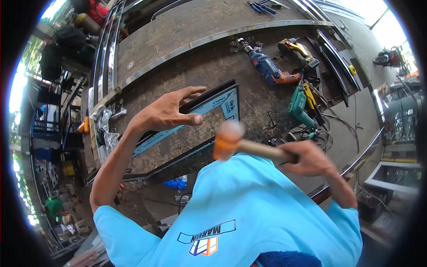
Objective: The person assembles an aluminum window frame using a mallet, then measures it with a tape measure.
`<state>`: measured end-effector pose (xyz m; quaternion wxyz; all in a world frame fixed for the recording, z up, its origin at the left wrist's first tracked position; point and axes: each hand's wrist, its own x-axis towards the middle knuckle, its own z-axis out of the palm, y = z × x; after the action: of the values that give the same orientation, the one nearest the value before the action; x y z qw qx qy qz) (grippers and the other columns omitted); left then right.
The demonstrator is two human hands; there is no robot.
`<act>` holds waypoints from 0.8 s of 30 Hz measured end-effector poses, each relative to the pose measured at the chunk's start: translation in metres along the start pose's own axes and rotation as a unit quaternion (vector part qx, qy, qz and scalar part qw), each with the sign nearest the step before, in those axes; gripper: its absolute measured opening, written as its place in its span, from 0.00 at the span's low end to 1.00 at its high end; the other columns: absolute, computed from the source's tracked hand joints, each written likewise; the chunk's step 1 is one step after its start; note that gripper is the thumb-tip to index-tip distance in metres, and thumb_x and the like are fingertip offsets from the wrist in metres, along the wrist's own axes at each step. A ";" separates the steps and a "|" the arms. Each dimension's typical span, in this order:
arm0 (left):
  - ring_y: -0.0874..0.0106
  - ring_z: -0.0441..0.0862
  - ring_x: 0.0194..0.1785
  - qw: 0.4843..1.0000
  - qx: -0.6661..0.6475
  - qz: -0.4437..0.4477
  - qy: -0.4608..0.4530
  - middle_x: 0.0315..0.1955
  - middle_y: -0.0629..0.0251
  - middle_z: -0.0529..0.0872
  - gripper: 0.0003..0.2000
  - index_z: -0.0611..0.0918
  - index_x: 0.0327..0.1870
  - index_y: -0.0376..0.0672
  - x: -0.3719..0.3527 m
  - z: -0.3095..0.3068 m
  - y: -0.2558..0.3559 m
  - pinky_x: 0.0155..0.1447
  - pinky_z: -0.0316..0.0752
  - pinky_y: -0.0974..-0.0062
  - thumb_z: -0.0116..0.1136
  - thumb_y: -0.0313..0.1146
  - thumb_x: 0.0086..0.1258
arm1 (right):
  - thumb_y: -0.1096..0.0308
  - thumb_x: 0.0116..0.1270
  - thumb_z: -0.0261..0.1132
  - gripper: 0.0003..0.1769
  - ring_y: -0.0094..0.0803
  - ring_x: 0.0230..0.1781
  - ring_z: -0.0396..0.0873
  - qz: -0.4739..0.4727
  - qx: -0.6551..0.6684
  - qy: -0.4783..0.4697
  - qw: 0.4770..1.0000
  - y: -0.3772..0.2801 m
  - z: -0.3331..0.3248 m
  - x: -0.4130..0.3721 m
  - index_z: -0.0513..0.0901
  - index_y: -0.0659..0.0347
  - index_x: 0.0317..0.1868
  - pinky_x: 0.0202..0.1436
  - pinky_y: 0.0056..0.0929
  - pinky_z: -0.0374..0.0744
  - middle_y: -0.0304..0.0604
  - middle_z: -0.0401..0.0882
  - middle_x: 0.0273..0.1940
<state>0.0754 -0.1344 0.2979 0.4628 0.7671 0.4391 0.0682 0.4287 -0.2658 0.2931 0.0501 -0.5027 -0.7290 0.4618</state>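
Firmly held mallet beside a dark frame on the counter.

The right hand [311, 159] is closed around the end of the wooden handle of the mallet [227, 141]. Its orange and pale rubber head is blurred, at 6 o'clock from the taped corner of the frame [229, 107]. The left hand [167, 113] is wide open, fingers spread, on or just over the frame; I cannot tell if the palm presses. The frame looks like thin, stiff, dark metal with blue protective tape, probably light but easy to dent, best held flat on its long bars. The mallet seems head-heavy, with soft faces. At 1 o'clock from the frame, a blue drill [269, 70] and a green power tool [298, 107] lie on the rough, dusty counter [200, 66].
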 end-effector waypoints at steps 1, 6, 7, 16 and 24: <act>0.55 0.78 0.55 1.000 0.005 0.004 -0.008 0.51 0.46 0.78 0.55 0.64 0.67 0.38 0.009 0.000 0.005 0.57 0.75 0.62 0.61 0.74 0.43 | 0.59 0.55 0.68 0.24 0.42 0.33 0.81 0.013 -0.007 -0.054 0.998 0.008 0.025 0.012 0.78 0.62 0.51 0.40 0.37 0.78 0.51 0.81 0.32; 0.62 0.76 0.54 0.992 -0.002 -0.001 -0.123 0.53 0.53 0.77 0.47 0.68 0.65 0.42 0.073 0.008 0.039 0.56 0.74 0.63 0.69 0.63 0.46 | 0.47 0.62 0.64 0.26 0.46 0.28 0.78 -0.111 0.040 -0.184 0.976 -0.007 0.107 0.080 0.75 0.65 0.44 0.33 0.41 0.73 0.51 0.78 0.27; 0.64 0.77 0.53 0.988 -0.024 0.017 -0.152 0.53 0.55 0.77 0.43 0.71 0.63 0.42 0.081 0.011 0.036 0.56 0.75 0.66 0.71 0.59 0.48 | 0.47 0.62 0.64 0.26 0.46 0.28 0.78 -0.110 0.048 -0.183 0.976 -0.015 0.105 0.085 0.75 0.65 0.44 0.33 0.41 0.73 0.51 0.78 0.27; 0.68 0.76 0.54 0.990 -0.056 0.038 -0.127 0.49 0.60 0.79 0.29 0.77 0.54 0.46 0.083 0.008 0.028 0.60 0.72 0.64 0.69 0.47 0.51 | 0.50 0.62 0.66 0.26 0.43 0.30 0.79 0.058 0.189 -0.084 0.977 0.009 0.108 0.060 0.72 0.62 0.49 0.33 0.40 0.73 0.50 0.78 0.28; 0.68 0.77 0.53 0.987 -0.070 0.032 -0.140 0.48 0.61 0.79 0.33 0.74 0.57 0.44 0.091 0.001 0.021 0.59 0.73 0.65 0.72 0.47 0.48 | 0.51 0.57 0.70 0.29 0.47 0.35 0.80 -0.002 0.102 -0.063 0.993 0.000 0.054 0.032 0.74 0.56 0.55 0.40 0.43 0.76 0.51 0.80 0.32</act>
<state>0.1435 -0.0714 0.2857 0.5697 0.7485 0.3394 0.0048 0.3838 -0.2744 0.2499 0.0562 -0.4636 -0.6809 0.5642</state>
